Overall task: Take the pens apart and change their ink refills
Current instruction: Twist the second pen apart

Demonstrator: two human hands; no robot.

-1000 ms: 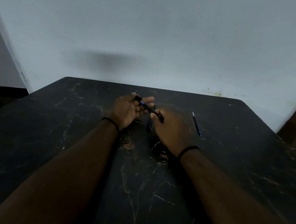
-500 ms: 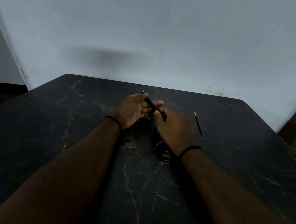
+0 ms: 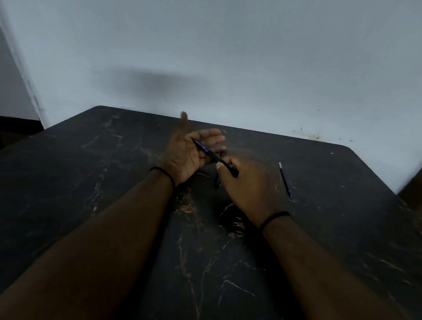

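**Pen held across an open palm, mid-table**

While the left hand (image 3: 189, 156) lies palm up with its fingers spread and thumb raised, a slim dark pen with a blue printed barrel (image 3: 211, 154) rests slantwise across it. Its near end is pinched by the curled fingers of the right hand (image 3: 246, 184). Right of that hand, well apart, a thin blue ink refill (image 3: 285, 179) lies on the black marble-veined table (image 3: 85, 177), which has broad bare surface toward its left and right edges.
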